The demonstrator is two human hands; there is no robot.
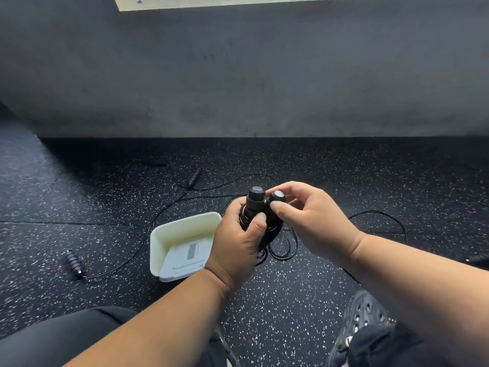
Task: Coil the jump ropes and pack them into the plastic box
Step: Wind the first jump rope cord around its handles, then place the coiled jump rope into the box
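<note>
My left hand [235, 242] grips a black jump rope's first handle [255, 200] together with coiled loops of its thin black cord [277, 247] that hang below my fist. My right hand [309, 221] pinches the second handle [276, 198] beside the first, both held upright above the floor. The white plastic box [169, 234] sits open on the floor just left of my hands. A second jump rope lies loose on the floor, one handle [74, 263] at the left, another [194, 176] farther back.
Black speckled rubber floor [105, 207] runs to a grey wall [238, 75]. A loose cord [381, 215] loops at the right, with another handle [476, 259] at the right edge. My knee [53, 340] and black shoe [362, 316] lie at the bottom.
</note>
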